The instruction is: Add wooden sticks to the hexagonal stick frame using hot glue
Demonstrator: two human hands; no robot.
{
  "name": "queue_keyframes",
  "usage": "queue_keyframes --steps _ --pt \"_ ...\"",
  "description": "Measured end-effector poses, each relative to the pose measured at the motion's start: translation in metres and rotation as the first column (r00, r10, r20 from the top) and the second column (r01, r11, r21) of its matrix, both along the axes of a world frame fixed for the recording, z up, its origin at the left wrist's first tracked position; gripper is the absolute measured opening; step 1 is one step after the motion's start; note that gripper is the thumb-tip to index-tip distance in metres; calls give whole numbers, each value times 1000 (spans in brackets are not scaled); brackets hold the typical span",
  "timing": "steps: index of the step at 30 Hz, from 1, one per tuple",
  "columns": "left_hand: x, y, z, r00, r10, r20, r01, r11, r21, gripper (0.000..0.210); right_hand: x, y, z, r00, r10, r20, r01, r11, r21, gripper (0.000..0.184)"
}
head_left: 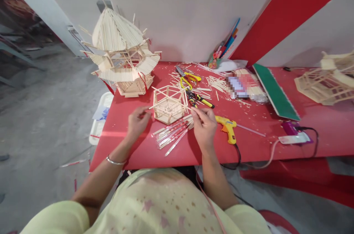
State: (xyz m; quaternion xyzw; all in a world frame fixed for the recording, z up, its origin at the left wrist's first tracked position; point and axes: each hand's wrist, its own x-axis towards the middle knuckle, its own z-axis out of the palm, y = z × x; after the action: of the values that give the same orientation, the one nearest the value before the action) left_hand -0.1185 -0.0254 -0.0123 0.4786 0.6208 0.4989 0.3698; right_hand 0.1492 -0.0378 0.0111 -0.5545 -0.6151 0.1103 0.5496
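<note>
A small hexagonal frame of pale wooden sticks (169, 105) stands in front of me, open at the top, with a spiral pattern on its floor. At its left side my left hand (139, 121) is closed, thumb and forefinger at a projecting stick end. On the opposite side my right hand (204, 125) pinches another stick end at the frame's upper right. Below the frame and beside my right hand lie clear-wrapped chopsticks (173, 133) with red print. A yellow glue gun (228, 128) rests to the right of my right hand, with a glue stick in its back.
Behind stands a tall stick pagoda (116, 53). Yellow-handled scissors (189, 78) and black-yellow pliers (200, 99) lie beyond the frame among stick scraps. Farther right are a green board (276, 92), a power strip (294, 138) and another stick model (318, 82). A pen holder (214, 60) stands by the wall.
</note>
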Motion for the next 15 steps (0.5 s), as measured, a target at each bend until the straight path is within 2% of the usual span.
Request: queue_keyframes --steps 2,3,6,8,10,15 --pt "-12 12 11 989 144 -42 -140 985 97 33 1 5 1 1000 21 16 -21 1000 17 25" --pt "-16 20 17 983 174 -51 -165 975 146 32 1 8 2 999 33 21 -34 999 25 25" --pt "-21 48 33 994 82 71 -93 980 174 29 -1 16 2 998 51 26 -52 998 46 24" --pt "-16 64 39 984 -7 177 -20 989 148 33 -3 19 1 999 43 32 -45 997 65 23" --pt "-7 76 41 958 -50 282 16 992 122 38 -7 19 -1 998 43 50 -48 995 85 22" --pt "7 89 36 879 -58 473 26 997 74 42 -10 19 -3 993 32 113 -44 994 100 22"
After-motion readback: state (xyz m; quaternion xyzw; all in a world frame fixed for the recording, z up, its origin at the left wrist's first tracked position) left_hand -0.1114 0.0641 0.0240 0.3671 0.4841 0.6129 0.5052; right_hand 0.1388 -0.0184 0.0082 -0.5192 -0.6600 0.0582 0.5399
